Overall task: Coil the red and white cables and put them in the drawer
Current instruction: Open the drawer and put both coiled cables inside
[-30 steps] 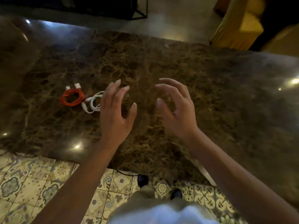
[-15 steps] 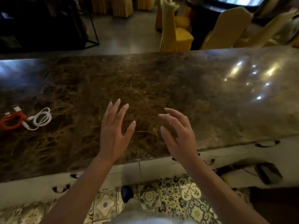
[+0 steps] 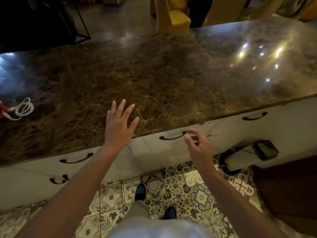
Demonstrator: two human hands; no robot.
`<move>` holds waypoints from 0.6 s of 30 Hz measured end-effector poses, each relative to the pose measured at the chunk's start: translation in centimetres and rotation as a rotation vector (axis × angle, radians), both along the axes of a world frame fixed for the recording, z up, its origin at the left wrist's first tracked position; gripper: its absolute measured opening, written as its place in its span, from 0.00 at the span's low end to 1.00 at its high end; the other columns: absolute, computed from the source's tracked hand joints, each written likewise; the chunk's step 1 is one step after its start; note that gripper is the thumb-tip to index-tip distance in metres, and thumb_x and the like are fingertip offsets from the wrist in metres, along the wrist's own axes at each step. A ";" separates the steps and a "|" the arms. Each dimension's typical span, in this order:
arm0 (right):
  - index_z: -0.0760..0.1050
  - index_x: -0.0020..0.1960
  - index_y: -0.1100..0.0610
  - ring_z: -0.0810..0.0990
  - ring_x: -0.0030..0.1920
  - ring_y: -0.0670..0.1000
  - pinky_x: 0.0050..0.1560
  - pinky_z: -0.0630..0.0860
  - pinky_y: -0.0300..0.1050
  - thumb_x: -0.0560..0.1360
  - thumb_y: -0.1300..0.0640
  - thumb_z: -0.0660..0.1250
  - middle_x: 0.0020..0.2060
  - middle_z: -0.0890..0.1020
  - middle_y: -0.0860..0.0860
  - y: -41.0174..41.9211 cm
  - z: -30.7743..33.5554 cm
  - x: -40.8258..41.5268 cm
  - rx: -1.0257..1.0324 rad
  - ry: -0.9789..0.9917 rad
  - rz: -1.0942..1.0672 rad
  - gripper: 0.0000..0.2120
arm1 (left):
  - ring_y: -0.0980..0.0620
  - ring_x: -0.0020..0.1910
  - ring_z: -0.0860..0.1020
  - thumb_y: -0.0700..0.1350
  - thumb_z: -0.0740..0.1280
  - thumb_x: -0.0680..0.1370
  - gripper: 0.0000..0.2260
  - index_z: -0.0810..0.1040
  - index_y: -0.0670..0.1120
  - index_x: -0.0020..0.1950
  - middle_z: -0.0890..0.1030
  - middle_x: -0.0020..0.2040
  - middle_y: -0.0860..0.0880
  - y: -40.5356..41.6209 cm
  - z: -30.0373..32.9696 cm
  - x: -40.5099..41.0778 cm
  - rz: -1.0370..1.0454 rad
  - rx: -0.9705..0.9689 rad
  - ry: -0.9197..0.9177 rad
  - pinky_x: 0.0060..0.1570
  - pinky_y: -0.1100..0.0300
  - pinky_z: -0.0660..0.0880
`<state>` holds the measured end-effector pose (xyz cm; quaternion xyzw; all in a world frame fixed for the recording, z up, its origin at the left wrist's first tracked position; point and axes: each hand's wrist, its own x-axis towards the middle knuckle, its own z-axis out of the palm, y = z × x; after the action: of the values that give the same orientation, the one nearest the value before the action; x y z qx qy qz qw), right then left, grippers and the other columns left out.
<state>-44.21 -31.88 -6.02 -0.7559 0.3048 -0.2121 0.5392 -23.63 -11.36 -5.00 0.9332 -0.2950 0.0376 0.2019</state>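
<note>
Right hand point(image 3: 197, 145), fingers loosely curled and holding nothing, hangs just beside the drawer handle point(image 3: 172, 136). Left hand point(image 3: 118, 124) hovers open over the tabletop point(image 3: 171, 79). Coiled white cable point(image 3: 24, 109) and red cable point(image 3: 2, 109) lie far left, nearer the left hand.

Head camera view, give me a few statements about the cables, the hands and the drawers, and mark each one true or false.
1. The white cable lies coiled on the marble countertop. True.
2. The left hand grips the white cable. False: it is spread open over the countertop, far from the cable.
3. The right hand is beside a drawer handle. True.
4. That drawer is pulled open. False: its front looks flush with its neighbours.
5. The red cable is in the drawer. False: it lies on the countertop at the left edge of view.
</note>
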 end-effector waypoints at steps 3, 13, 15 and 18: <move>0.79 0.64 0.50 0.86 0.48 0.47 0.39 0.81 0.41 0.82 0.46 0.68 0.53 0.85 0.49 0.0 -2.1 -0.5 0.313 0.155 -0.102 0.14 | 0.39 0.84 0.47 0.62 0.55 0.84 0.26 0.60 0.58 0.82 0.56 0.84 0.45 -1.0 -0.3 0.6 -0.057 0.113 0.018 0.80 0.36 0.49; 0.75 0.66 0.54 0.85 0.45 0.52 0.36 0.80 0.45 0.84 0.45 0.64 0.56 0.85 0.50 -0.2 -6.3 2.7 0.770 0.259 -0.184 0.16 | 0.43 0.84 0.40 0.68 0.43 0.83 0.30 0.50 0.59 0.83 0.46 0.86 0.47 -2.0 -1.8 1.3 -0.065 0.362 0.105 0.80 0.38 0.39; 0.77 0.64 0.56 0.84 0.42 0.52 0.36 0.79 0.46 0.84 0.46 0.65 0.52 0.87 0.49 0.0 -6.8 3.8 0.768 0.248 -0.206 0.16 | 0.43 0.84 0.40 0.68 0.42 0.83 0.30 0.49 0.59 0.83 0.46 0.86 0.47 -2.0 -1.8 1.2 -0.064 0.365 0.104 0.80 0.38 0.39; 0.80 0.61 0.56 0.84 0.43 0.52 0.37 0.79 0.45 0.84 0.48 0.65 0.51 0.87 0.49 0.2 -7.3 5.1 0.774 0.275 -0.222 0.13 | 0.42 0.84 0.40 0.67 0.42 0.83 0.30 0.49 0.59 0.83 0.46 0.86 0.47 -1.9 -1.7 1.2 -0.070 0.360 0.099 0.80 0.38 0.40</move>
<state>-39.14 -31.68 -13.32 -0.4816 0.5105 -0.0359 0.7114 -22.44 -13.31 -6.75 0.9441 -0.3188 -0.0688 0.0472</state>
